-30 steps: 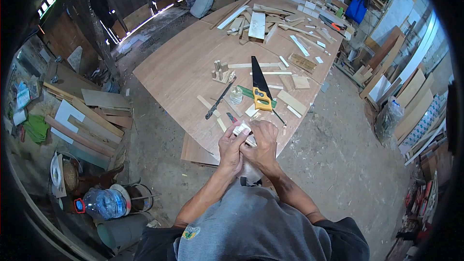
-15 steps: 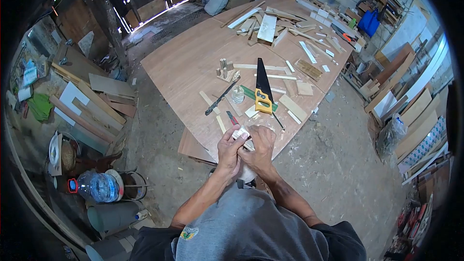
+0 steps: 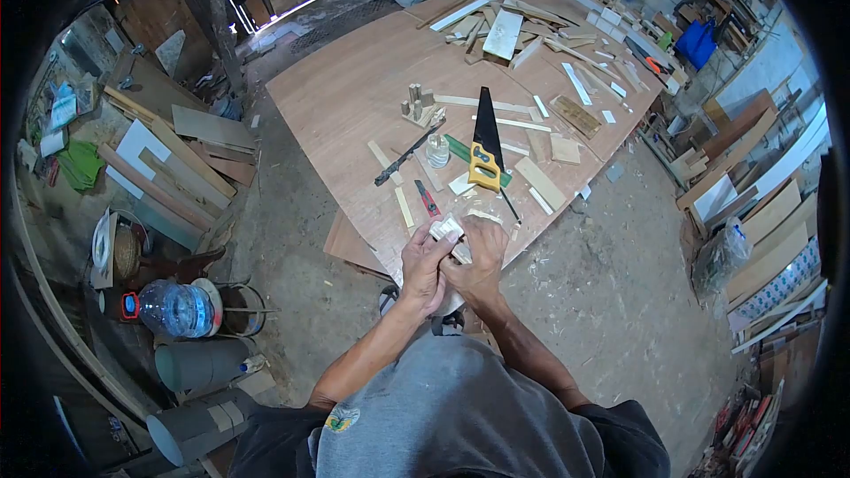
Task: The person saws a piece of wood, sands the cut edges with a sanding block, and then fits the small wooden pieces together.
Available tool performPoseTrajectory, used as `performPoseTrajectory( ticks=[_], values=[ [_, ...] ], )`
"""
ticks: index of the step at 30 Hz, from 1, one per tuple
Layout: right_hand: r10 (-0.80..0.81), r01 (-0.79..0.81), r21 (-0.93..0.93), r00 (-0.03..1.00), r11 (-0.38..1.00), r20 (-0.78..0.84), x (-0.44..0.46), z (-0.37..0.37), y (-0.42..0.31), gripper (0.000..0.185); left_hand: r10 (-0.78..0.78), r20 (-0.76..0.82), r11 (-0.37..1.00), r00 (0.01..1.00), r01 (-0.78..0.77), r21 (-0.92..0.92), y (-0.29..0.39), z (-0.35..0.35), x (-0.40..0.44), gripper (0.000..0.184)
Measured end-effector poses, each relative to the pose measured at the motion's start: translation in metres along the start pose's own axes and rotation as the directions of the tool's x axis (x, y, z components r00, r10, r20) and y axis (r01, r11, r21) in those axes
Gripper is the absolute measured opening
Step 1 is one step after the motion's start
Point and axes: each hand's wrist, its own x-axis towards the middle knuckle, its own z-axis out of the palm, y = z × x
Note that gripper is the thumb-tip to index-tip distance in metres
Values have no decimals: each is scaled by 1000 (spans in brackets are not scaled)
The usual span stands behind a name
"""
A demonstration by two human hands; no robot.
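Close to the near edge of the table, my left hand (image 3: 420,267) is closed around a small pale wooden block (image 3: 445,228). My right hand (image 3: 482,255) is closed against the same block from the other side, its fingers bent; whatever lies under them is hidden. Just beyond the hands lies a red utility knife (image 3: 427,199). A handsaw with a yellow handle (image 3: 484,168) rests farther up, its black blade pointing away. Left of the saw stands a clear glass jar (image 3: 437,150).
The wooden table (image 3: 332,97) carries a small wooden assembly (image 3: 416,106), a dark rod-like tool (image 3: 409,153) and scattered strips. Wood offcuts (image 3: 503,34) are piled at its far end. Boards lean at both sides; a water bottle (image 3: 177,308) lies at left.
The view has shifted slightly, so the far table items sit higher and farther right. Both hands still hold the block, and the red knife shows more clearly beyond them.
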Motion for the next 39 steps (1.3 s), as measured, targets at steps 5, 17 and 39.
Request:
performPoseTrajectory(
  ticks=[5,17,39],
  values=[
    [-20,19,67,1000,998,7,2,-9,5,59,43,-14,997,999,-42,70,2,9,-4,45],
    [220,-463,594,873,658,436,15,-31,30,30,-113,63,993,992,114,-13,6,2,-1,41],
    [222,-435,641,895,633,388,-4,-32,20,27,69,82,976,994,-85,201,9,-4,-22,52]
  ],
)
